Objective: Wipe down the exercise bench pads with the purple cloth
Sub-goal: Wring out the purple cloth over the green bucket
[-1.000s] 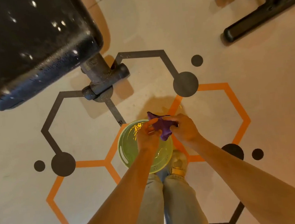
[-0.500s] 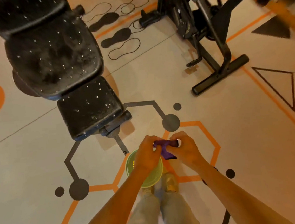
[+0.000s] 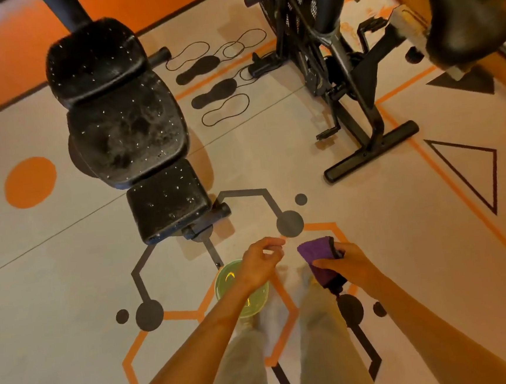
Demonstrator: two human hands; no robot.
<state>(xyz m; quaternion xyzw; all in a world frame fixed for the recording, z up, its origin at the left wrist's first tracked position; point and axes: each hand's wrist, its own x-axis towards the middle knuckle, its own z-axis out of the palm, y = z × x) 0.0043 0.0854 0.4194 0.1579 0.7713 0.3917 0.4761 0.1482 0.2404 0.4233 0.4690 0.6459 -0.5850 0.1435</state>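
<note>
The black exercise bench stands ahead to the left, with a small front pad (image 3: 166, 199), a larger middle pad (image 3: 127, 135) and a top pad (image 3: 94, 58), all speckled with white flecks and dust. My right hand (image 3: 348, 264) grips the purple cloth (image 3: 320, 258), which hangs down from my fingers. My left hand (image 3: 262, 260) hovers beside it with loosely curled fingers and holds nothing. Both hands are in front of the bench, well short of the front pad.
A green bowl (image 3: 226, 281) sits on the floor under my left wrist. An exercise bike (image 3: 345, 70) stands at the right, its base bar (image 3: 370, 152) lying across the floor. My legs and feet are below. The floor carries painted hexagons, dots and footprints.
My hands have parted: the left let go of the cloth and the right now holds it alone. The view has risen and pulled back, showing the whole bench.
</note>
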